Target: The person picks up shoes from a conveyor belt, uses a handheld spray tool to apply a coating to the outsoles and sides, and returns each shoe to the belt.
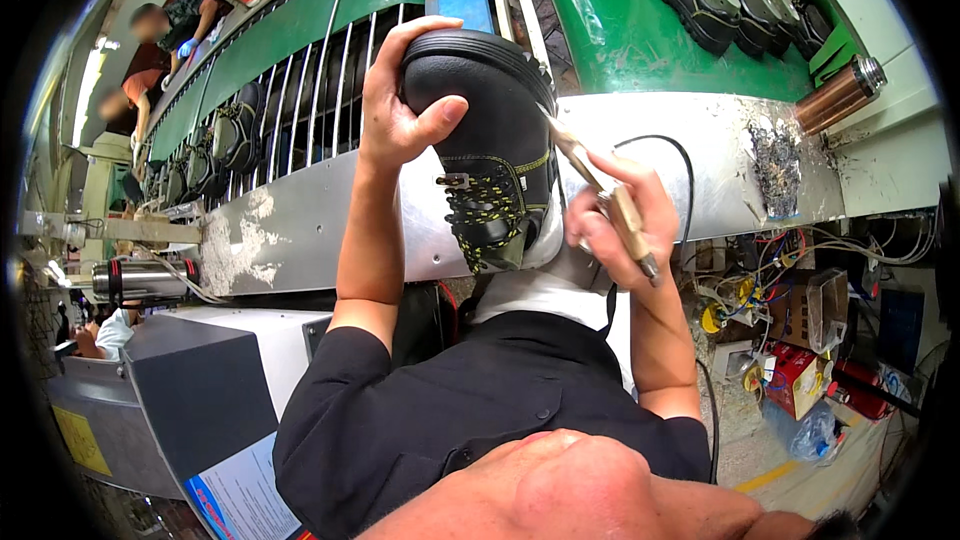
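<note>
My left hand [405, 105] grips a black work shoe [480, 105] by its toe end, fingers over the sole edge and thumb on the toe cap. The shoe is tilted, its toe pointing away from me. Yellow stitching and black-and-yellow laces [488, 215] show on its near part. In my right hand [635, 210], closed around it, is a slim tan pen-like tool [628, 223] with a pointed tip. That tip is close to the right edge of the sole; whether it touches is too small to tell. A black cable [688, 165] curves beside my right hand.
A metal ledge [640, 120] crosses in front of me. Several black shoes [690, 0] stand on the green surface [620, 50] at far right; others are on the left rack. Thermos flasks [845, 95] lie at the sides. Wires and boxes [790, 380] crowd the lower right. People work at far left.
</note>
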A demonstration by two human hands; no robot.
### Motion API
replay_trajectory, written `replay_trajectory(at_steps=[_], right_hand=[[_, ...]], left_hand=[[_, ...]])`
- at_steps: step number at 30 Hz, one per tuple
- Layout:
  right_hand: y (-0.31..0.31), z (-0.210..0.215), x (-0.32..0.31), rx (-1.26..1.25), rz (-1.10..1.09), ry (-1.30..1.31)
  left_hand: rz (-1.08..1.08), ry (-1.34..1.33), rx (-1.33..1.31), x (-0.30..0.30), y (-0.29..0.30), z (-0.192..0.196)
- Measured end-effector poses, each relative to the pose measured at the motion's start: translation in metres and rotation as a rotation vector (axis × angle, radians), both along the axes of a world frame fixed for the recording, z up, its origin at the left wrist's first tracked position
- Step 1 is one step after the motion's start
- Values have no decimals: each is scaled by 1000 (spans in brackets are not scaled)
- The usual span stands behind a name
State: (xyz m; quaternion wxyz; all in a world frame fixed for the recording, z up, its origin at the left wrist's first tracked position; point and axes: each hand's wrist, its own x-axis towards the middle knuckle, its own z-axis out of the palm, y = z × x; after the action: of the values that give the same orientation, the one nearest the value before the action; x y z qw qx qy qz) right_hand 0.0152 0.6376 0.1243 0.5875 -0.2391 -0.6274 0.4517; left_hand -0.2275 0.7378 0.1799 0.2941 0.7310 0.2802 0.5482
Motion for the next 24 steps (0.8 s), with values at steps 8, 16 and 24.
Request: replay_trajectory(at_steps=[8, 16, 24], right_hand=[[46, 16, -41, 60, -179, -38], [32, -30, -39, -188, -105, 98], [13, -69, -43, -290, -40, 191]], left_hand=[[-19, -54, -91, -15, 29, -7], [-34, -137, -188, -26, 48, -21], [-57, -248, -260, -35, 61, -33]])
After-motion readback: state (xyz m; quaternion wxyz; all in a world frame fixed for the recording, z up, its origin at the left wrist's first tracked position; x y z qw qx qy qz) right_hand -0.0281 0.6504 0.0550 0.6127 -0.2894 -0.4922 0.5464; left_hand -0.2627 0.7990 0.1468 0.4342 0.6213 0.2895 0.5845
